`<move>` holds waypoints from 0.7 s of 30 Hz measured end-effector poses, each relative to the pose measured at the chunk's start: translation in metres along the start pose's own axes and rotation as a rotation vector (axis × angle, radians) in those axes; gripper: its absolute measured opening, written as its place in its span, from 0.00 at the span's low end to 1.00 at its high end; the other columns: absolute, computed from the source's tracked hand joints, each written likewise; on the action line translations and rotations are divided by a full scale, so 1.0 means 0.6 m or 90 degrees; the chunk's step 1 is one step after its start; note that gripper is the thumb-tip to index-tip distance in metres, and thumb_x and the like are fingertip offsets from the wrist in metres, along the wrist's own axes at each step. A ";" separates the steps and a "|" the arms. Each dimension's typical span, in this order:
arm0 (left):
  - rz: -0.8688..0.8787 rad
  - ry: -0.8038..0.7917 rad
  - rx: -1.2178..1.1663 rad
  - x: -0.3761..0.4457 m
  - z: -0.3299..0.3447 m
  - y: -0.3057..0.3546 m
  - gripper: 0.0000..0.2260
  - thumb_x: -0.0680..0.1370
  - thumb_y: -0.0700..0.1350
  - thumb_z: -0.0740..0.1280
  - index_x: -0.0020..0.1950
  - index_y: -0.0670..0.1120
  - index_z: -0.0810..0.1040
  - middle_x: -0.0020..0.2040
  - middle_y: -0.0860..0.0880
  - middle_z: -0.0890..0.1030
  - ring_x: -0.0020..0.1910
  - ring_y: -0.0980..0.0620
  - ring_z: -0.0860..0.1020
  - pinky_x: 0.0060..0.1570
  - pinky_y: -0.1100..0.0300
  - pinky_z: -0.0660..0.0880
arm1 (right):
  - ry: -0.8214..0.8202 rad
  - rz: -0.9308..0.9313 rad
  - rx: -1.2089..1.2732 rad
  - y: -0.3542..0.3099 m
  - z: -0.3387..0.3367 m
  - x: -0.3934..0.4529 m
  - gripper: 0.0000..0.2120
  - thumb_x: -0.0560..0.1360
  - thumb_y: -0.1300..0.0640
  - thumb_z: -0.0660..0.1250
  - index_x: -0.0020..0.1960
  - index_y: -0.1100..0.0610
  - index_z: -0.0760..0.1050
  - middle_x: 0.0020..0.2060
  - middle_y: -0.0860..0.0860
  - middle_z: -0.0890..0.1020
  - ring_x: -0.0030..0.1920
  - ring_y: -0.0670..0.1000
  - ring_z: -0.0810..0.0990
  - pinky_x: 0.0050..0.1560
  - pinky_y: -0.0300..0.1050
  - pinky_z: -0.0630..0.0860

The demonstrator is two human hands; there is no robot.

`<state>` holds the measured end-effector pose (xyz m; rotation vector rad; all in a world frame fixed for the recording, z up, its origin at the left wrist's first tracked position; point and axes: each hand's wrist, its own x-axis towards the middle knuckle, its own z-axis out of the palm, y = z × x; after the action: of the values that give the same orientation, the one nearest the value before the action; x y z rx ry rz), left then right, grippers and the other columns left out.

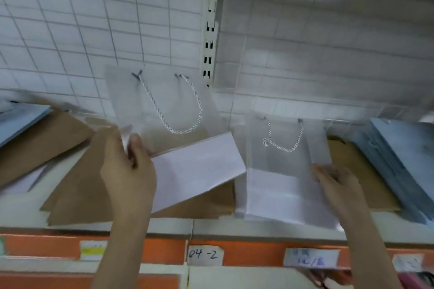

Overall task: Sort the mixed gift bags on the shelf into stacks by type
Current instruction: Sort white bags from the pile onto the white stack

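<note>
Two frosted translucent gift bags (178, 124), white rope handles (173, 105).

Illumination is even, cool and diffuse, apparently from overhead; no lamp is in view. Brightest area: the white tiled wall (70, 19) at upper left. A duller grey cast covers the upper right, under the dark overhanging edge at the top of the frame. Shadows are soft and short, noted under the left hand (128, 169) and along the lower edges of the brown paper bags (77, 192). A faint sheen shows on the frosted bag (164, 101) at centre. Overall sharpness is poor: motion blur smears the right hand (338, 185) and the shelf labels (310, 258) along the bottom. Wide-angle distortion bends the tile lines and shelf front toward the frame edges.
</note>
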<state>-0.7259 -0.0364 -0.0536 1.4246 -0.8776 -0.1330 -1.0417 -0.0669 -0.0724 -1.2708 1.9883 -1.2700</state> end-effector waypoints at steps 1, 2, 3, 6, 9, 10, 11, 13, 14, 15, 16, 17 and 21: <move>-0.012 0.000 0.002 -0.009 0.004 0.000 0.06 0.80 0.42 0.58 0.46 0.40 0.69 0.32 0.49 0.70 0.35 0.51 0.68 0.36 0.62 0.60 | -0.024 0.006 -0.012 0.007 -0.005 0.010 0.10 0.75 0.51 0.66 0.45 0.59 0.75 0.36 0.52 0.78 0.39 0.53 0.76 0.37 0.46 0.68; -0.025 0.004 0.005 -0.018 0.007 -0.001 0.06 0.80 0.43 0.58 0.47 0.40 0.70 0.33 0.49 0.71 0.37 0.49 0.69 0.37 0.61 0.60 | -0.043 0.009 -0.024 0.014 -0.007 0.020 0.10 0.75 0.51 0.66 0.44 0.59 0.75 0.36 0.52 0.78 0.39 0.53 0.76 0.38 0.46 0.68; -0.039 0.006 0.005 -0.025 0.008 -0.002 0.07 0.80 0.43 0.58 0.47 0.40 0.71 0.34 0.48 0.72 0.38 0.47 0.70 0.39 0.61 0.62 | -0.054 0.003 -0.033 0.019 -0.008 0.029 0.10 0.75 0.52 0.66 0.43 0.60 0.75 0.35 0.54 0.78 0.37 0.53 0.76 0.38 0.46 0.69; -0.075 0.009 0.004 -0.044 0.007 -0.001 0.07 0.80 0.43 0.59 0.43 0.42 0.70 0.34 0.49 0.72 0.38 0.47 0.70 0.39 0.58 0.63 | -0.071 -0.027 -0.073 0.029 -0.002 0.048 0.11 0.76 0.56 0.65 0.39 0.62 0.72 0.30 0.54 0.74 0.33 0.53 0.72 0.33 0.44 0.66; -0.089 -0.025 0.024 -0.061 0.015 0.005 0.06 0.80 0.42 0.59 0.43 0.46 0.71 0.34 0.54 0.72 0.34 0.54 0.70 0.34 0.60 0.63 | -0.107 -0.031 -0.063 0.028 0.008 0.053 0.06 0.76 0.57 0.64 0.46 0.61 0.71 0.35 0.53 0.75 0.36 0.52 0.72 0.33 0.43 0.65; -0.092 -0.043 0.030 -0.069 0.023 0.004 0.06 0.80 0.41 0.60 0.44 0.47 0.72 0.34 0.55 0.72 0.34 0.56 0.70 0.32 0.63 0.64 | -0.117 -0.029 -0.055 0.027 0.011 0.053 0.06 0.75 0.57 0.64 0.49 0.59 0.70 0.37 0.53 0.76 0.37 0.52 0.73 0.33 0.43 0.65; -0.100 -0.063 0.030 -0.078 0.033 0.005 0.04 0.80 0.41 0.60 0.46 0.48 0.73 0.34 0.55 0.73 0.34 0.56 0.71 0.33 0.64 0.65 | -0.123 -0.032 -0.052 0.027 0.013 0.054 0.07 0.75 0.57 0.64 0.51 0.57 0.69 0.39 0.54 0.76 0.38 0.52 0.73 0.33 0.43 0.65; -0.106 -0.097 0.027 -0.094 0.056 0.005 0.07 0.79 0.41 0.60 0.54 0.44 0.76 0.35 0.54 0.74 0.35 0.56 0.72 0.33 0.67 0.66 | -0.125 -0.050 -0.064 0.029 0.016 0.056 0.08 0.75 0.57 0.64 0.52 0.57 0.69 0.40 0.54 0.76 0.40 0.53 0.73 0.37 0.43 0.64; -0.102 -0.116 0.026 -0.101 0.069 0.007 0.09 0.79 0.41 0.60 0.57 0.42 0.76 0.36 0.53 0.75 0.36 0.54 0.74 0.34 0.67 0.66 | -0.122 -0.057 -0.081 0.032 0.015 0.059 0.08 0.75 0.57 0.64 0.52 0.59 0.69 0.41 0.55 0.76 0.41 0.54 0.74 0.38 0.43 0.64; -0.101 -0.138 0.027 -0.108 0.084 0.010 0.10 0.79 0.42 0.60 0.59 0.41 0.76 0.37 0.52 0.76 0.38 0.51 0.75 0.36 0.66 0.66 | -0.117 -0.067 -0.103 0.039 0.014 0.062 0.10 0.76 0.56 0.64 0.52 0.61 0.71 0.42 0.56 0.77 0.44 0.56 0.75 0.40 0.43 0.65; -0.102 -0.158 0.027 -0.113 0.099 0.014 0.11 0.80 0.42 0.60 0.60 0.41 0.75 0.38 0.52 0.76 0.40 0.50 0.75 0.38 0.65 0.65 | -0.112 -0.077 -0.131 0.045 0.010 0.065 0.11 0.76 0.55 0.63 0.53 0.63 0.73 0.43 0.58 0.78 0.47 0.58 0.76 0.42 0.43 0.65; -0.099 -0.179 0.024 -0.118 0.114 0.020 0.11 0.80 0.42 0.60 0.60 0.42 0.75 0.38 0.52 0.75 0.39 0.51 0.74 0.36 0.65 0.66 | -0.105 -0.083 -0.152 0.053 0.006 0.069 0.12 0.76 0.55 0.62 0.54 0.63 0.74 0.45 0.59 0.78 0.50 0.59 0.76 0.44 0.43 0.66; -0.063 -0.243 0.014 -0.132 0.180 0.042 0.07 0.80 0.43 0.60 0.54 0.45 0.75 0.37 0.47 0.75 0.35 0.51 0.71 0.33 0.66 0.67 | -0.063 -0.132 -0.189 0.069 -0.021 0.068 0.07 0.76 0.58 0.61 0.50 0.62 0.73 0.44 0.59 0.76 0.42 0.54 0.72 0.42 0.42 0.65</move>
<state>-0.8552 -0.0723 -0.0774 1.4889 -1.1205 -0.4830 -1.0891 -0.0907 -0.0988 -1.6835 2.0721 -1.0012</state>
